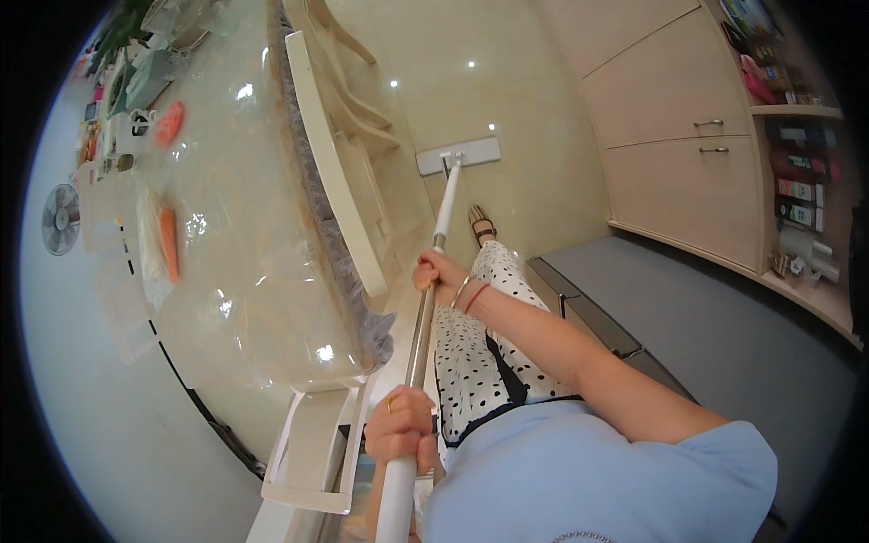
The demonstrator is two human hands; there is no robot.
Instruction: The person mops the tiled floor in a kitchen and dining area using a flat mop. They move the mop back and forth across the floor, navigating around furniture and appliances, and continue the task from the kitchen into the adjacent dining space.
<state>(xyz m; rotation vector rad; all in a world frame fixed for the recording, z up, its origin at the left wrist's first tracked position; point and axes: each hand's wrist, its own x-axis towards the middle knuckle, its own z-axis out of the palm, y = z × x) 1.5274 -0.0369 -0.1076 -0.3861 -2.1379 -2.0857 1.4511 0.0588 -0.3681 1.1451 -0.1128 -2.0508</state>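
A flat mop runs up the middle of the view, its long white and silver handle (420, 337) slanting away from me. The wide white mop head (480, 152) lies flat on the shiny beige floor (529, 195). My left hand (401, 427), with a ring on one finger, is closed round the white lower part of the handle near my body. Further up, my right hand (439, 275) is wrapped round the handle just below its white upper section. My sandalled foot (482, 223) stands close to the mop head, on its near right side.
At left is a large table (231, 294) under a clear cover, with a cream chair (330, 163) against its side. Another chair (312, 452) stands lower left. Light wood cabinets (674, 195) and a grey-topped bench (724, 326) line the right.
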